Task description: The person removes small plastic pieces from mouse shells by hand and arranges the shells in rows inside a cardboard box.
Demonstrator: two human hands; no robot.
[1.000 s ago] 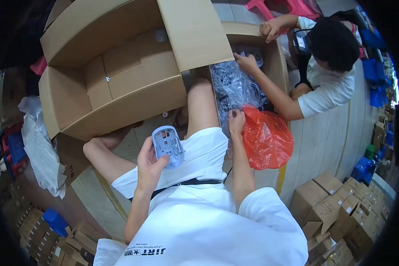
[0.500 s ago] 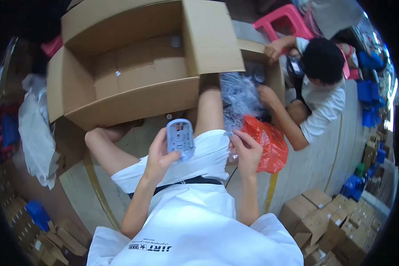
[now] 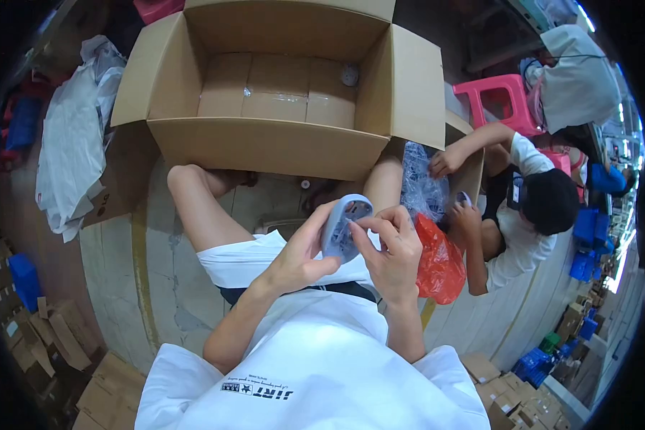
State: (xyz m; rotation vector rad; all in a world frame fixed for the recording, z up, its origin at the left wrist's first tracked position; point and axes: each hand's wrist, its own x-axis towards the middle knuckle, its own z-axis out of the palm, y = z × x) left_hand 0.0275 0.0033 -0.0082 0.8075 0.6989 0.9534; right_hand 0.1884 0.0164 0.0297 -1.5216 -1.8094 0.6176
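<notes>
In front of my lap, my left hand grips an oval pale blue plastic shell by its side, thumb along the lower edge. The shell is tilted, and its inner face with cutouts and ribs turns toward my right hand. The right thumb and index finger are pinched together at that inner face. Whatever sits between those fingertips is too small to make out. Just beyond the right hand lies a red plastic bag, with crumpled clear plastic wrap above it.
A large open cardboard box stands ahead, a small round item inside it. At the right a co-worker reaches into a second carton. A pink stool is behind. White plastic sheeting hangs at the left.
My right hand has moved from beside the red bag to the shell. The shell has shifted right and tilted. The view has swung, and the co-worker's hands have moved.
</notes>
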